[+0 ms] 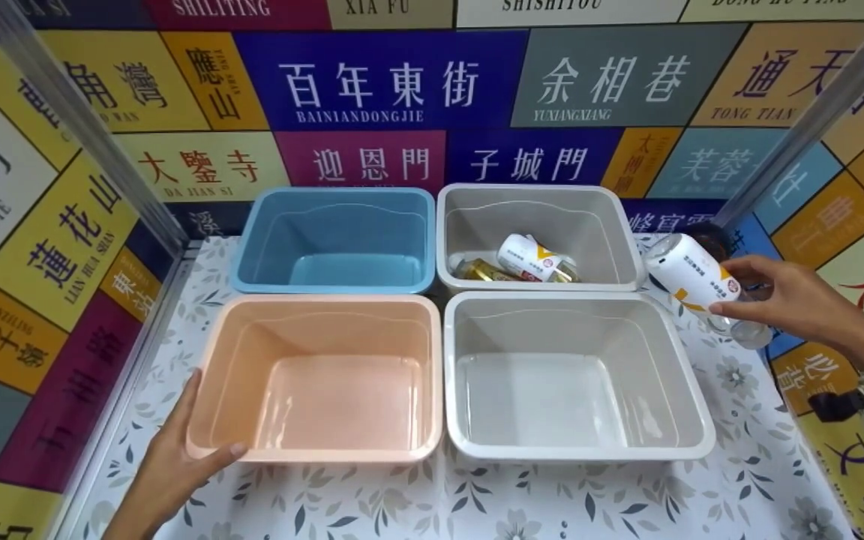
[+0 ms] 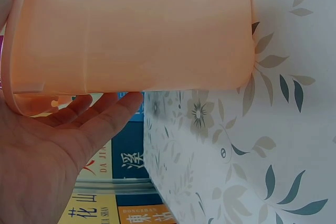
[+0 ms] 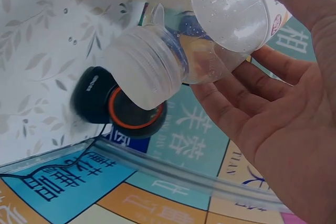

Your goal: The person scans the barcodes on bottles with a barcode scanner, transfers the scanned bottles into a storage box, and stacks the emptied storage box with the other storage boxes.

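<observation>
My right hand (image 1: 799, 300) grips a clear plastic bottle (image 1: 691, 274) with a white-and-yellow label, tilted to the right of the back grey bin (image 1: 631, 274). In the right wrist view, its frosted cap (image 3: 142, 69) faces down and away from the palm. A similar labelled bottle (image 1: 526, 256) lies in that bin beside a gold-coloured item (image 1: 484, 271). At the front left corner of the peach bin (image 1: 202, 375), my left hand (image 1: 169, 457) rests with its thumb at the front rim. The left wrist view has its straight fingers (image 2: 105, 114) along the bin's side.
A blue bin (image 1: 241, 262) stands behind the peach one, and a white bin (image 1: 582, 450) in front of the grey one. Beyond the bottle sits a black round device (image 3: 134, 111) with an orange ring and a cable. Printed panels (image 1: 379, 82) wall in the floral tabletop (image 1: 522, 499).
</observation>
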### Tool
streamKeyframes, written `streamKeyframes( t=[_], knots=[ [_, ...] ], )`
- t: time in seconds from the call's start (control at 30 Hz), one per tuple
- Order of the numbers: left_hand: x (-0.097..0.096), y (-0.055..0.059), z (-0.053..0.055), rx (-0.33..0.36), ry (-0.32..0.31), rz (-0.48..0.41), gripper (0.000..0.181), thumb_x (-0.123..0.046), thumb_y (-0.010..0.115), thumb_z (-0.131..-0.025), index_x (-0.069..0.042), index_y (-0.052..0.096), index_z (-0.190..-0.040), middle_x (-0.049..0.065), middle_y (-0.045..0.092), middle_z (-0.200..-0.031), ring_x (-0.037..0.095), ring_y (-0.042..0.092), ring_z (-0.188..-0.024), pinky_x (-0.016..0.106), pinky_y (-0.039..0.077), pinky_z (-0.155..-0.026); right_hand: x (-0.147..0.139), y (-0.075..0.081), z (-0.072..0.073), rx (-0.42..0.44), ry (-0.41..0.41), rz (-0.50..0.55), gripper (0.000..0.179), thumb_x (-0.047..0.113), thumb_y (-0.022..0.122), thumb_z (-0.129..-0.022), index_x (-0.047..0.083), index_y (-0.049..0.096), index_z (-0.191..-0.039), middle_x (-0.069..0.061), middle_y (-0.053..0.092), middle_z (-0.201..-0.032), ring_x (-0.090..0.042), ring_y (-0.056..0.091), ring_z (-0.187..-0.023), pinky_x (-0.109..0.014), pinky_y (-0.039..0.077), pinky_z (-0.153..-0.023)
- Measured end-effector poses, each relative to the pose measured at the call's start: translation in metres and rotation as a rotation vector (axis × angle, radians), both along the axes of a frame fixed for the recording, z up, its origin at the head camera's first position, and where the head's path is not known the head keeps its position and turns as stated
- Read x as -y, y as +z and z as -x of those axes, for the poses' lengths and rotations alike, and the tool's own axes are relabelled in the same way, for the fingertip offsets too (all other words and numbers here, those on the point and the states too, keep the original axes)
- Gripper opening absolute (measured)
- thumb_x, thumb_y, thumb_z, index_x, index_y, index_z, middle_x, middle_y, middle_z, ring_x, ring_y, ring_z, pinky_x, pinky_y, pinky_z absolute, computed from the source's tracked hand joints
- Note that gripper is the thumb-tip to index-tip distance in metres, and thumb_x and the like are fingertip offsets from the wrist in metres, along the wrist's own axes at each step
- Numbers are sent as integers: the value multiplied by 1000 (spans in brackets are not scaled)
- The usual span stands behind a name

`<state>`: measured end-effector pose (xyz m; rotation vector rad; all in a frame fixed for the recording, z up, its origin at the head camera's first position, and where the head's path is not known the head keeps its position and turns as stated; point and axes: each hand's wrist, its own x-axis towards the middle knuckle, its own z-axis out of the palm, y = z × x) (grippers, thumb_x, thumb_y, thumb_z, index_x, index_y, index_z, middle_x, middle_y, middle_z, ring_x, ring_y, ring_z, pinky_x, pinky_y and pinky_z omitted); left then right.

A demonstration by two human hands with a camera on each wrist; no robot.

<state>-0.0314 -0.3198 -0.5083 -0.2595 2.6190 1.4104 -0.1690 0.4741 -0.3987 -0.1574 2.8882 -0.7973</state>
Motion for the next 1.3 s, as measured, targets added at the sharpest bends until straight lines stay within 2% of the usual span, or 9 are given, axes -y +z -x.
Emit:
streamKeyframes(
  t=[0.07,0.2,0.3,0.7,0.77,0.97,1.03,1.17,1.3],
  knots=[
    [0,0,0,-4,-1,6,131,-39,93,-92,-39,-7,-177,24,23,-180,42,57,-136,53,51,-109,-3,-4,1,-6,-1,4,80,34,87,-99,-10,50,-154,-39,58,-141,-62,62,-121,-51,66,-79],
    [0,0,-1,6,3,5,131,-40,93,-91,-39,-7,-177,24,22,-180,42,57,-137,55,50,-111,-8,-11,2,4,-20,4,83,36,86,-100,-12,47,-155,-41,56,-143,-62,58,-125,-67,60,-90],
    [0,-1,-1,15,6,2,131,-41,93,-91,-40,-8,-176,23,21,-181,42,56,-138,57,49,-112,-11,-15,2,15,-35,5,86,38,85,-100,-13,44,-157,-43,53,-146,-64,55,-128,-74,56,-94],
    [2,-1,-1,-24,-13,-16,129,-38,91,-93,-41,-7,-176,24,19,-181,46,52,-141,65,45,-113,-21,-30,6,43,-75,0,89,42,83,-101,-13,42,-158,-44,51,-147,-66,52,-130,-77,51,-99],
    [2,-1,-1,-31,-17,-16,128,-37,91,-93,-41,-6,-176,24,20,-180,46,53,-140,63,46,-112,-23,-31,6,46,-77,0,91,42,83,-101,-13,40,-159,-45,50,-148,-66,51,-131,-78,50,-100],
    [3,-1,-1,-45,-22,7,128,-35,92,-92,-39,-4,-177,25,25,-179,42,56,-136,47,53,-105,-28,-36,6,50,-75,11,92,43,82,-102,-14,40,-159,-45,49,-150,-66,49,-134,-80,46,-103],
    [4,-2,-1,-58,-30,20,128,-34,92,-92,-38,-4,-177,26,25,-178,42,57,-135,49,53,-105,-31,-38,6,55,-77,13,92,45,81,-102,-14,40,-160,-45,50,-150,-65,49,-134,-80,47,-103],
    [5,-3,-2,-69,-41,27,128,-32,92,-93,-36,-4,-178,29,24,-178,45,55,-136,63,49,-109,-35,-44,8,74,-85,5,95,49,80,-101,-14,39,-160,-44,49,-150,-64,50,-134,-78,48,-103],
    [5,-3,-2,-52,-36,19,129,-32,92,-93,-37,-5,-177,28,21,-179,46,54,-138,65,48,-110,-39,-49,7,112,-107,-1,100,53,79,-101,-13,35,-163,-45,45,-153,-65,46,-136,-79,47,-104]
  ],
)
